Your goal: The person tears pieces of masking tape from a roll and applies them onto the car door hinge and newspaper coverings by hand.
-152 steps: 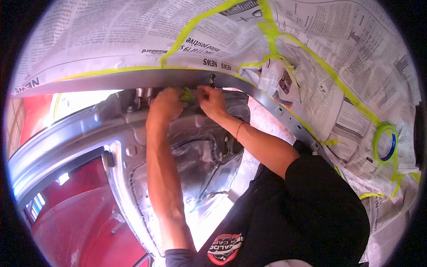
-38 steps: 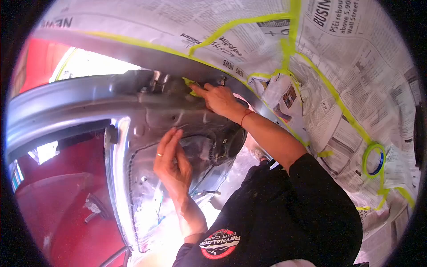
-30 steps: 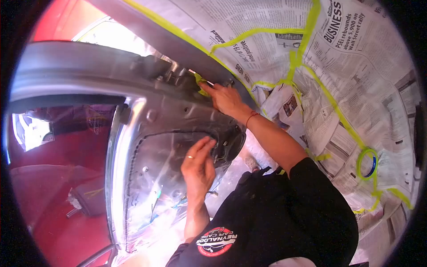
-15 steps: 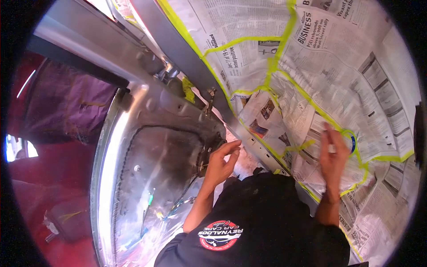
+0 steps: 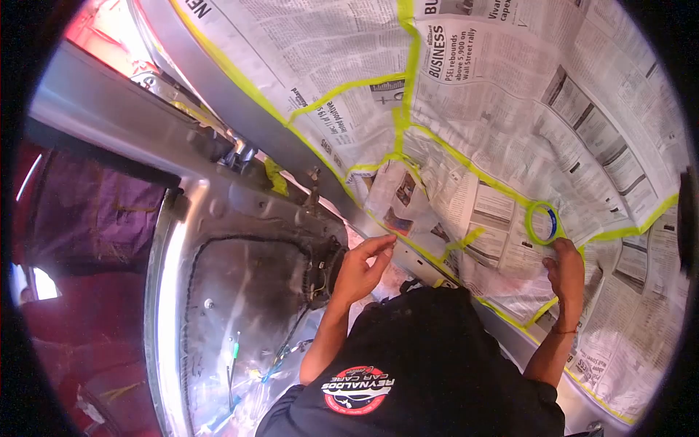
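Note:
A roll of yellow-green masking tape [image 5: 529, 227] with a blue core lies against the newspaper covering at the right. My right hand [image 5: 566, 277] is just below it. Its bent fingertips meet the roll's lower rim, while the thumb stays lower and apart from it. My left hand [image 5: 357, 271] hangs near the grey metal sill, fingers bent, with a gap between thumb and forefinger and nothing visible in it. A short loose strip of tape [image 5: 466, 239] sticks to the newspaper [image 5: 473, 138] between my hands. Longer strips of the same tape join the sheets.
A bare grey door panel [image 5: 251, 291] with a cable and wires stands at the left, beside a dark red body surface [image 5: 80, 291]. The grey metal sill [image 5: 411, 258] runs between door and newspaper. My black shirt [image 5: 429, 357] fills the lower middle.
My right hand has moved right and down, from in front of the newspaper to the roll's lower edge. The view has shifted, so the newspaper appears farther left. The left hand keeps its pose.

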`<state>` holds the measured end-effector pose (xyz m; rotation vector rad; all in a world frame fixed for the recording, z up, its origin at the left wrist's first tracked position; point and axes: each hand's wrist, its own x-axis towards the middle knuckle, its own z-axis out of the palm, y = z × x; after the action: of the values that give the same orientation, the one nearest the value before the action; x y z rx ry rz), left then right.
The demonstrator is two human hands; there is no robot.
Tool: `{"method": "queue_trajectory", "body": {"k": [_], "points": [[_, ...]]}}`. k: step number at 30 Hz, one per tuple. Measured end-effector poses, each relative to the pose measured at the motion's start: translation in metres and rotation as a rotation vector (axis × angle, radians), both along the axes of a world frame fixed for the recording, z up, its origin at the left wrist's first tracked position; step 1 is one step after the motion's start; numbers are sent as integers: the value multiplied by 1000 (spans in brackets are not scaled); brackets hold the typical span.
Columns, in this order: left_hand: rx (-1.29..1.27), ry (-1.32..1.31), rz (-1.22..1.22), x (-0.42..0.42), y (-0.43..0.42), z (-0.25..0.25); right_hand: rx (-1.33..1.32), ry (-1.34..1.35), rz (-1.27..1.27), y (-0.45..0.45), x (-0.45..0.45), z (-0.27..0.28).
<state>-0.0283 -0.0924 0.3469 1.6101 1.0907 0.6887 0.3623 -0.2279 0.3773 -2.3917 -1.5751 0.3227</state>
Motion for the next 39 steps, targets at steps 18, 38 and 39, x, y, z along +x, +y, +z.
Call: {"method": "queue_trajectory", "body": {"k": [18,38,39], "points": [[39,24,-8,25,9,9,243,67,21,10,-2,9],[310,20,-28,57,-2,31,277,270,686,81,-144,26],[296,32,-32,56,-5,27,305,278,677,82,-145,23]]}}
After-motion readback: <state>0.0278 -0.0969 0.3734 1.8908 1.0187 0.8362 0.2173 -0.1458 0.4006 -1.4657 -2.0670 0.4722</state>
